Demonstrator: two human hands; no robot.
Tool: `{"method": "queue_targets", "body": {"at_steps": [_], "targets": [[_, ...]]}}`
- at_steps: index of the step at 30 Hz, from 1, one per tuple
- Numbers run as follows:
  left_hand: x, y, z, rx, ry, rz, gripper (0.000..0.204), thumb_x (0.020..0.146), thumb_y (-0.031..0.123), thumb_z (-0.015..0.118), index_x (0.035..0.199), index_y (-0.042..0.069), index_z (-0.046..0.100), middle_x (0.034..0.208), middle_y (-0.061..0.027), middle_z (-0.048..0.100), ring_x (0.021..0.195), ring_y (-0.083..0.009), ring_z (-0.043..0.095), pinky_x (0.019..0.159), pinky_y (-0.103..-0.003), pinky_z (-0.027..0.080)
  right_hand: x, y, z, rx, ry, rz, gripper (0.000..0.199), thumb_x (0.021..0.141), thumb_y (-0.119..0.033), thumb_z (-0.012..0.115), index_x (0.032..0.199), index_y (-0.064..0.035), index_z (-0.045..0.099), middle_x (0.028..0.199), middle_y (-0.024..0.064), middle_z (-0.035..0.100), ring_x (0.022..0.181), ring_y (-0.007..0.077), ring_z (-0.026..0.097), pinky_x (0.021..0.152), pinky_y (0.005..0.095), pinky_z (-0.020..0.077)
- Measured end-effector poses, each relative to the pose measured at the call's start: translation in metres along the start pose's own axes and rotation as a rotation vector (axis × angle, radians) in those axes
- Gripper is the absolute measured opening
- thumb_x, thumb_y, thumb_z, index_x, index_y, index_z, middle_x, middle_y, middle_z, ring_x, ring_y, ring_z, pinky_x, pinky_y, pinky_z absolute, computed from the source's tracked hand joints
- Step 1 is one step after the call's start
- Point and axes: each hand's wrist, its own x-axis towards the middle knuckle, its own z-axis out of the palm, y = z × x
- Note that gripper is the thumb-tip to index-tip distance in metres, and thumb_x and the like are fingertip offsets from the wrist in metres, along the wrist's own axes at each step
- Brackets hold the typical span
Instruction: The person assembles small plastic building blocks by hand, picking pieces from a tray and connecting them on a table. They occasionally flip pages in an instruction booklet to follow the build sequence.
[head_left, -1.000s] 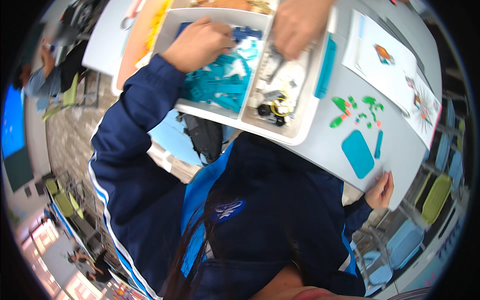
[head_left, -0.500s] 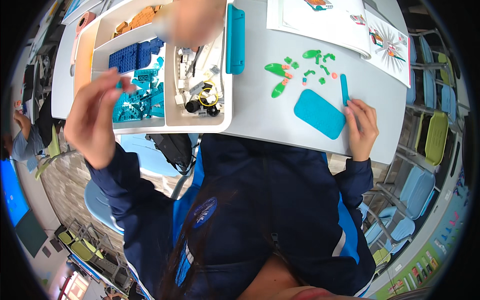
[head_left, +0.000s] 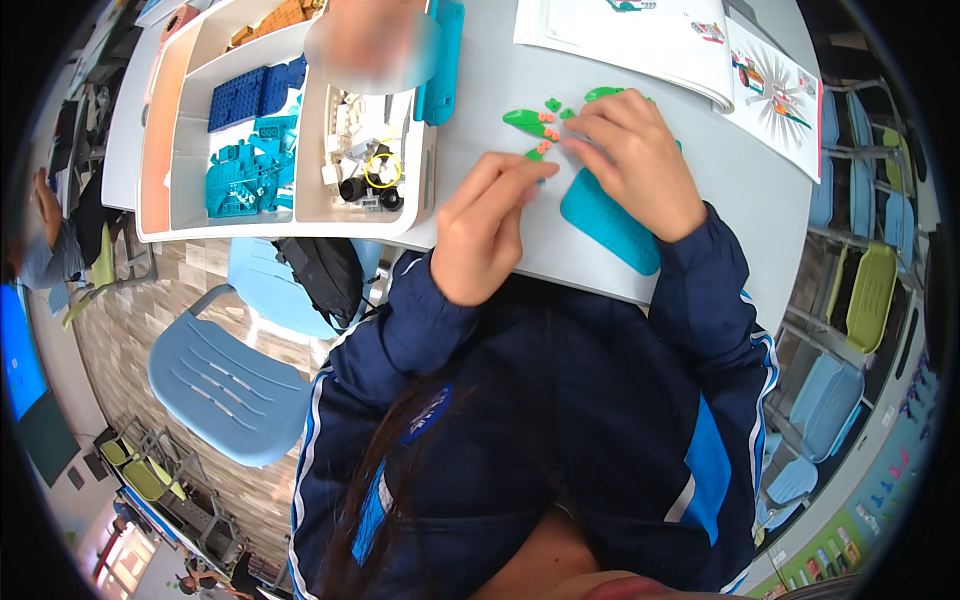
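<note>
Seen from above, my hands meet at the green and pink building pieces [head_left: 545,122] on the grey tabletop [head_left: 480,110], just beyond a teal plate [head_left: 610,222]: left hand [head_left: 485,232] pinching a small piece, right hand [head_left: 635,160] fingers curled over the cluster, likely mid-assembly, needing careful alignment next.

The right hand [head_left: 637,160] covers part of the small green pieces [head_left: 532,123] and one end of the teal plate [head_left: 606,222]. A blurred patch hides the tray's [head_left: 160,170] upper middle. The open booklet [head_left: 690,45] runs off the top edge. What the left hand's [head_left: 485,235] fingertips pinch is too small to tell.
</note>
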Motion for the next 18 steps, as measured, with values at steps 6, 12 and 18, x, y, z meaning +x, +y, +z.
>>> {"method": "queue_targets", "body": {"at_steps": [6, 12, 18], "targets": [[0.017, -0.027, 0.014, 0.350, 0.009, 0.284, 0.035, 0.076, -0.017, 0.055, 0.106, -0.001, 0.064, 0.113, -0.0162, 0.065, 0.106, -0.0344, 0.059, 0.091, -0.040, 0.047, 0.001, 0.004, 0.016, -0.041, 0.001, -0.103, 0.009, 0.077, -0.008, 0.070, 0.084, -0.0038, 0.069, 0.087, 0.0050, 0.061, 0.089, 0.0262, 0.055, 0.079, 0.0388, 0.0430], [0.005, -0.029, 0.010, 0.415, -0.091, 0.248, 0.042, 0.070, -0.017, 0.051, 0.109, -0.005, 0.060, 0.120, -0.0202, 0.063, 0.116, -0.0380, 0.056, 0.101, -0.047, 0.044, 0.002, -0.005, 0.018, -0.218, 0.007, -0.238, 0.006, 0.071, -0.008, 0.063, 0.070, -0.0023, 0.064, 0.075, 0.0100, 0.060, 0.086, 0.0259, 0.056, 0.076, 0.0387, 0.0453], [0.003, -0.031, 0.015, 0.425, -0.108, 0.263, 0.044, 0.071, -0.018, 0.049, 0.113, -0.008, 0.059, 0.122, -0.0252, 0.062, 0.120, -0.0393, 0.056, 0.106, -0.048, 0.043, 0.002, -0.008, 0.024, -0.328, -0.071, -0.250, 0.009, 0.072, -0.006, 0.063, 0.067, 0.0010, 0.065, 0.067, 0.0142, 0.060, 0.083, 0.0278, 0.058, 0.070, 0.0353, 0.0519]]}}
